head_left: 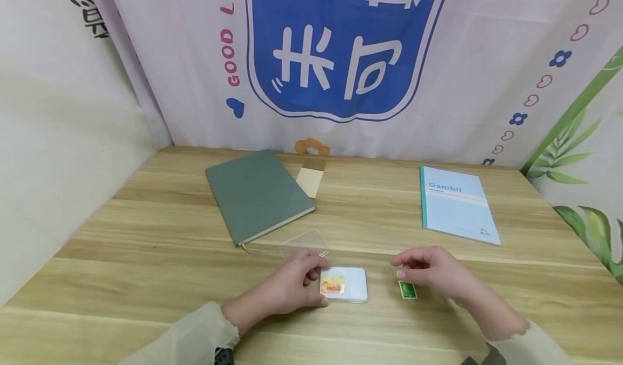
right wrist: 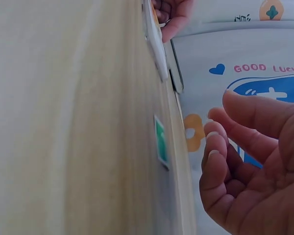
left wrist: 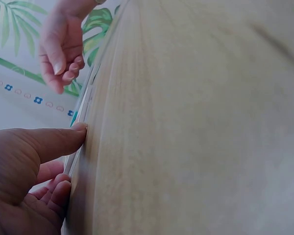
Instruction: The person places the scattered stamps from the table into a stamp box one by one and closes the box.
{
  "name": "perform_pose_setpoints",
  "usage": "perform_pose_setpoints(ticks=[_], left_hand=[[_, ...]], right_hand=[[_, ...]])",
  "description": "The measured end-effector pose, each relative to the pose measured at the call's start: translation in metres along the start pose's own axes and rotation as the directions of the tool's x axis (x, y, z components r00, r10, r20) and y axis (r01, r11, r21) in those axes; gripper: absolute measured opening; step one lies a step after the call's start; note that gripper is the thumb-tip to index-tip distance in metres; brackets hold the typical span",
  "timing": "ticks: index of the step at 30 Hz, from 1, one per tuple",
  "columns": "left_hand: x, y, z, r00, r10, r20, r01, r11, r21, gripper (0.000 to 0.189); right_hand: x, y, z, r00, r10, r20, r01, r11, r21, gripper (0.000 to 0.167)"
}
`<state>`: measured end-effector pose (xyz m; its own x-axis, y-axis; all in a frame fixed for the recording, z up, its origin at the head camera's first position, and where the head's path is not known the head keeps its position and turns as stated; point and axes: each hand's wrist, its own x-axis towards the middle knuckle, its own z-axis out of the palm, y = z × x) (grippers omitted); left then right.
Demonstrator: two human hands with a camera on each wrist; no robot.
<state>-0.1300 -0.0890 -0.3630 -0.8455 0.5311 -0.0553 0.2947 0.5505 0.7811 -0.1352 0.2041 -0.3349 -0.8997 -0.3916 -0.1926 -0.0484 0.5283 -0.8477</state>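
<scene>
In the head view my left hand [head_left: 292, 284] grips the left end of a small flat clear case with a white insert [head_left: 357, 285], thumb at the near edge and fingers at the far edge. An orange-and-yellow stamp [head_left: 333, 284] lies on the white surface. To the right, a green stamp [head_left: 408, 290] with a pale border lies flat on the table. My right hand [head_left: 433, 270] is just above and beyond that stamp. Its fingers [right wrist: 214, 166] are loosely bent and hold nothing in the right wrist view.
A clear plastic lid [head_left: 306, 243] lies just beyond the left hand. Farther back are a dark green notebook [head_left: 258, 194], a beige card strip [head_left: 310, 181] and a light blue Gambit notebook [head_left: 457, 208]. A printed curtain [head_left: 204, 111] hangs behind the wooden table [head_left: 146, 278].
</scene>
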Motion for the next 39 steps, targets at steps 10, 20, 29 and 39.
perform_pose_setpoints(ticks=[10, 20, 29, 39], left_hand=[[0.001, 0.000, 0.001, 1.000, 0.004, 0.004, -0.004, 1.000, 0.003, 0.049], [0.001, -0.001, 0.003, 1.000, 0.008, 0.004, -0.009, 1.000, 0.006, 0.049], [0.002, -0.002, 0.002, 1.000, 0.008, -0.006, -0.008, 1.000, -0.011, 0.049], [0.003, -0.001, 0.001, 1.000, 0.000, -0.004, 0.000, 1.000, -0.017, 0.049]], right_hand=[[-0.013, 0.017, -0.003, 1.000, 0.009, 0.020, -0.010, 0.999, 0.033, 0.034], [-0.018, 0.033, 0.003, 0.996, 0.068, -0.063, -0.064, 0.996, 0.057, 0.026], [-0.015, 0.041, 0.004, 0.985, 0.020, -0.171, -0.029, 0.999, -0.047, 0.017], [-0.013, 0.042, 0.007, 0.979, -0.012, -0.205, -0.006, 0.996, -0.090, 0.015]])
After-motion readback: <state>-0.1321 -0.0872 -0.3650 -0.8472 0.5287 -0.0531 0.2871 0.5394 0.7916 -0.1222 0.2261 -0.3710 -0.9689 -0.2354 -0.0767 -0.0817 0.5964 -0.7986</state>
